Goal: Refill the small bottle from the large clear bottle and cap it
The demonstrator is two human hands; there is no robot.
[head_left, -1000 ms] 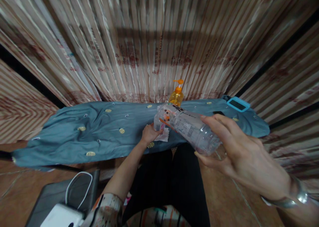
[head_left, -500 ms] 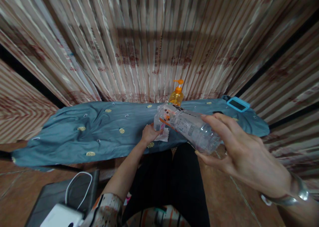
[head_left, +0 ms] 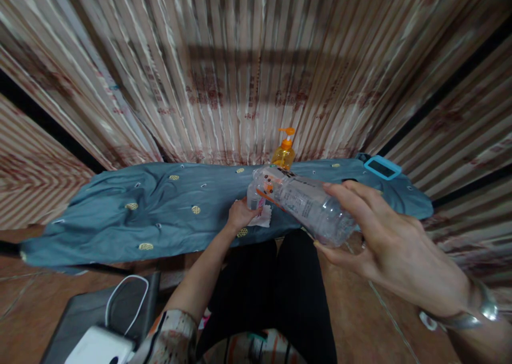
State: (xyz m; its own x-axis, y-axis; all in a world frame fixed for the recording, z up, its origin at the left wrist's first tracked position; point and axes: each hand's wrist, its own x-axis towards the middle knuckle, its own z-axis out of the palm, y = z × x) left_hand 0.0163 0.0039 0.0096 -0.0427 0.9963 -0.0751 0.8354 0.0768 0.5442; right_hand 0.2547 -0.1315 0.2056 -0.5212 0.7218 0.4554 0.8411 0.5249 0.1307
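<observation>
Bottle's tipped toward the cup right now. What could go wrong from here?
1. The right hand grips the clear bottle only near its base, tilted with the neck over the small cup; it could slip or overshoot the rim.
2. The cup, steadied by the left hand, sits near the front edge of the wrinkled blue cloth, so it might tip.
3. A spill could soak the white paper beside it.

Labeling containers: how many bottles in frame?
2. A clear plastic bottle tilted in the right hand; an orange pump bottle upright at the table's far edge.
</observation>
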